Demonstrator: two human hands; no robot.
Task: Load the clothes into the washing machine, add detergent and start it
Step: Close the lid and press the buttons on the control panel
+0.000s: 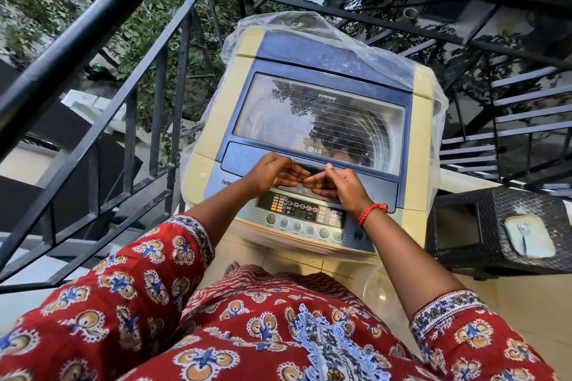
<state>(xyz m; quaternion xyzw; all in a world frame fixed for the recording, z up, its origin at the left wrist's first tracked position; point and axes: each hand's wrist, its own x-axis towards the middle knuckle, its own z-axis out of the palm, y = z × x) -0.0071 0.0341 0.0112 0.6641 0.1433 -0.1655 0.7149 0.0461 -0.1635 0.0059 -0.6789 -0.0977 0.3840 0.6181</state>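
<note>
A cream and blue top-loading washing machine (202,161) stands in front of me on a tiled landing. Its blue lid (322,66) with a glass window is down. Reflections on the glass hide what is in the drum. Both hands meet at the handle recess on the lid's front edge. My left hand (275,172) has its fingers hooked in from the left. My right hand (339,187), with a red thread bracelet on the wrist, hooks in from the right. The control panel (303,210) with its display and round buttons lies just below my wrists. No loose clothes or detergent show.
A clear plastic cover (356,37) is pushed back over the machine's rear. A black metal railing (93,28) runs along the left, and metal stairs (510,120) descend at the right. A black wicker stool (464,226) beside the machine carries a pale tin (540,243) with a spoon.
</note>
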